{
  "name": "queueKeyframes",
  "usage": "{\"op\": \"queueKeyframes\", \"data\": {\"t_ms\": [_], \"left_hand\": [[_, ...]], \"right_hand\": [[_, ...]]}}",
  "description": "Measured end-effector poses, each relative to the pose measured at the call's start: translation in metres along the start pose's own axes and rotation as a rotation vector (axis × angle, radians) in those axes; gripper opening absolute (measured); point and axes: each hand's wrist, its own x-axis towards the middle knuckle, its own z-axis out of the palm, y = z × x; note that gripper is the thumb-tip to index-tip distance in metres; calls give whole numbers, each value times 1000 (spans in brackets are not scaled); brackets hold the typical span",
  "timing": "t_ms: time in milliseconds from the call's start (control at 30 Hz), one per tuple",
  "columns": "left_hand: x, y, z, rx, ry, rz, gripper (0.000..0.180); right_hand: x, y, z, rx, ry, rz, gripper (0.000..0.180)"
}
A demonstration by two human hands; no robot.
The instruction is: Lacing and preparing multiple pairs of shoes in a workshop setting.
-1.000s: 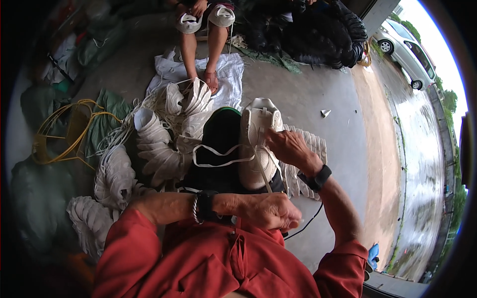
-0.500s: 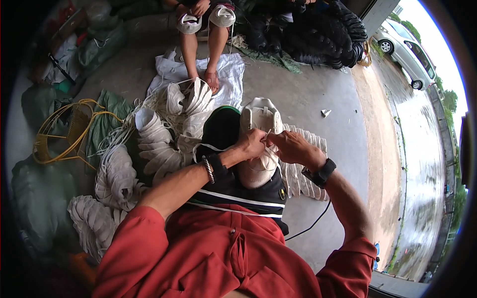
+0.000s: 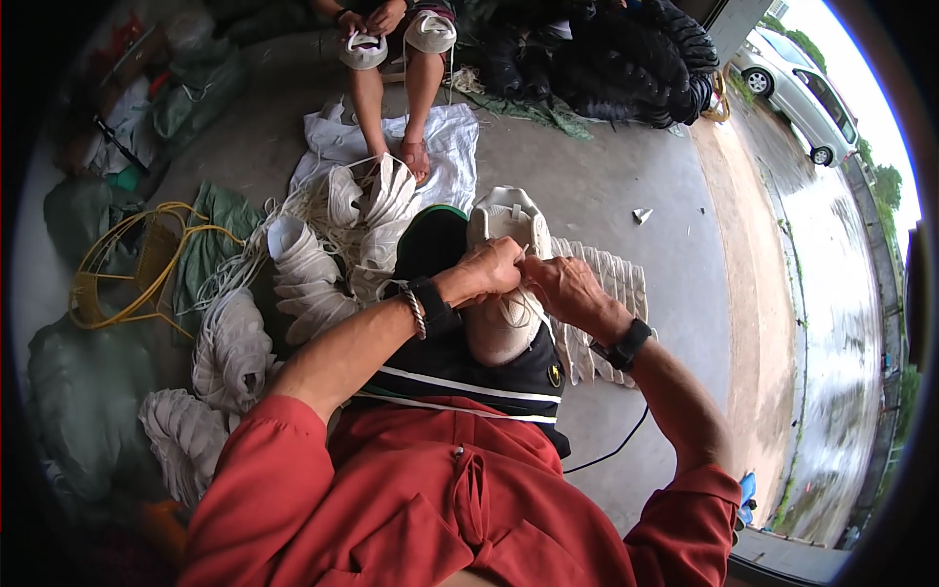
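A cream shoe upper [image 3: 501,333] rests over my knee, its rounded toe toward me and its heel opening away. White shoelace [image 3: 525,305] runs across its front, with loose strands by the eyelets. My left hand [image 3: 489,271] is closed at the left side of the lacing, and its fingertips pinch the lace. Meeting it from the right, my right hand [image 3: 564,287] also pinches lace between thumb and finger. The two sets of fingertips nearly touch above the shoe's tongue. Just where the lace passes through them is too small to see.
Stacks of white shoe uppers [image 3: 305,284] lie to the left, another row [image 3: 602,284] to the right. Across from me sits a person [image 3: 367,88] with uppers on both knees. A yellow wire frame [image 3: 122,313] stands far left; black uppers [image 3: 626,68] are heaped at the back.
Both hands have shifted slightly upward in the view, toward the shoe's opening. My left hand has turned, its back now more upward. The lace strands over the front show more.
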Motion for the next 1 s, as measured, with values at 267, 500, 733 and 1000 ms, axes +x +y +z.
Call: {"op": "queueKeyframes", "data": {"t_ms": [267,500,733,1000], "left_hand": [[18,-24,15,-10,273,538,13],[-5,-29,-13,310,639,350,6],[-45,-148,-86,-244,860,31,7],[-97,-37,-47,-1102,58,163,14]], "right_hand": [[-1,1,2,41,40,9,8],[-1,-8,-16,140,-13,105,6],[19,1,-5,305,140,177,10],[52,-62,-51,1099,-88,297,18]]}}
